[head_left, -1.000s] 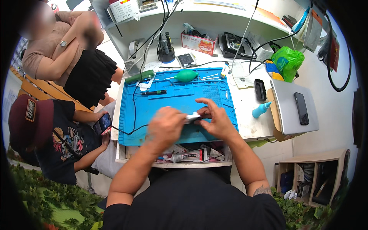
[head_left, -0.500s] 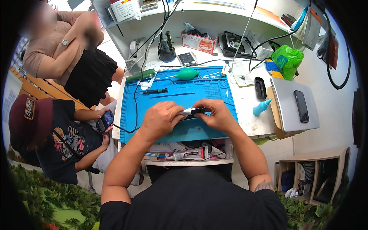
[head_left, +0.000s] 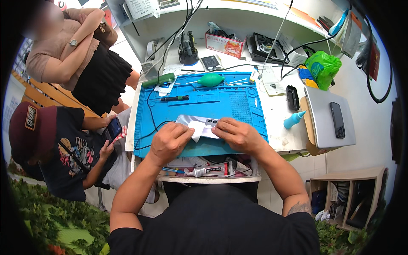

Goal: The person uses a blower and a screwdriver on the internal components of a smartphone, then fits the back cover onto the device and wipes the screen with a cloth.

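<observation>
A silvery-lilac smartphone [head_left: 183,118] lies back up over the blue repair mat [head_left: 225,104], its dark camera block toward the right end. My left hand [head_left: 169,142] is closed with thumb and fingertips pinching a small white cloth [head_left: 196,129], which rests against the phone's back. At the phone's right end, my right hand [head_left: 238,134] grips the edge beside the camera block, fingers bent. The phone's screen side is hidden. Farther up the mat are a black-and-green screwdriver [head_left: 174,98] and a green air blower bulb [head_left: 211,80].
Below the mat, an open drawer holds a glue tube [head_left: 212,169]. On the right stand a light-blue squeeze bottle [head_left: 294,120] and a silver laptop [head_left: 325,114] with a black phone [head_left: 337,120] on it. Cables [head_left: 163,51] hang over the bench. Two people are at the left.
The phone has been tipped from edge-on to back up, showing its camera block. My hands have moved slightly lower and farther apart. The seated person's phone and hands have shifted.
</observation>
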Motion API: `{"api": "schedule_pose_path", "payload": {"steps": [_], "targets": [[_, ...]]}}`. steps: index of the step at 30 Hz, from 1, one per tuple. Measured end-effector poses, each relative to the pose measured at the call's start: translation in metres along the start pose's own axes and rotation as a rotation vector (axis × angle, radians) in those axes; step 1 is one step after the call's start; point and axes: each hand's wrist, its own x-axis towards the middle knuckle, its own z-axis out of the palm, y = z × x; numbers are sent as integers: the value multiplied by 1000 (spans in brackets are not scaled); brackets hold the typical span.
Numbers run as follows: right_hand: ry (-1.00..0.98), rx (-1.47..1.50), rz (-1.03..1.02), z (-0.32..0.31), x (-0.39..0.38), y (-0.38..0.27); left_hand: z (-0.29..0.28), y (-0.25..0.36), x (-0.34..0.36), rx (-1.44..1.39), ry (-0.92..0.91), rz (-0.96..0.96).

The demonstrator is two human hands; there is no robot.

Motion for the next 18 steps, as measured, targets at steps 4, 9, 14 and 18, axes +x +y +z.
{"api": "schedule_pose_path", "payload": {"steps": [4,9,14,18], "targets": [[-218,-2,-5,-9,-9,-2,-6,4,-15,19,-106,-189],[-300,132,132,-18,2,-7,-9,3,-12,-15,-166,-345],[-246,196,302,-23,-4,-13,-14,17,-11,-104,-172,-530],[-137,134,446,-15,-7,-22,-6,29,-15,35,-427,-421]]}}
